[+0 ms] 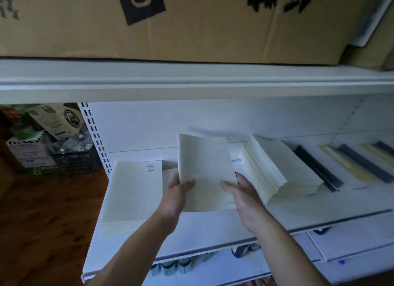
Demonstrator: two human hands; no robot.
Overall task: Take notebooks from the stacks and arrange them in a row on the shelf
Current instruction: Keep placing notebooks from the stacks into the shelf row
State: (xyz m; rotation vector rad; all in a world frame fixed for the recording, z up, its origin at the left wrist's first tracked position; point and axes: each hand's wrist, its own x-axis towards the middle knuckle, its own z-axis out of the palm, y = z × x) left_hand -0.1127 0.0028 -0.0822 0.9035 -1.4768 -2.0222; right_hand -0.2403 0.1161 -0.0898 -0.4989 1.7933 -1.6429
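Head view, looking down on a white metal shelf [213, 228]. Both hands grip one thin cream-covered notebook [205, 170], raised above the shelf between two stacks. Left hand [177, 195] pinches the lower left edge, thumb on the cover, fingers hidden behind. Right hand [245, 197] clamps the lower right corner, thumb across the cover. Notebook's long axis runs away from the person, far end tilted up toward the back panel, cover slightly bowed.

Flat cream stack [132, 192] lies just left of the left hand; tall fanned cream stack [279, 168] sits just right of the right hand. Bare shelf directly beneath the notebook. Forearms reach in from below, roughly symmetric, wrists level.

Judgement: placement comes next, probably into the gap underneath; both hands equally near.
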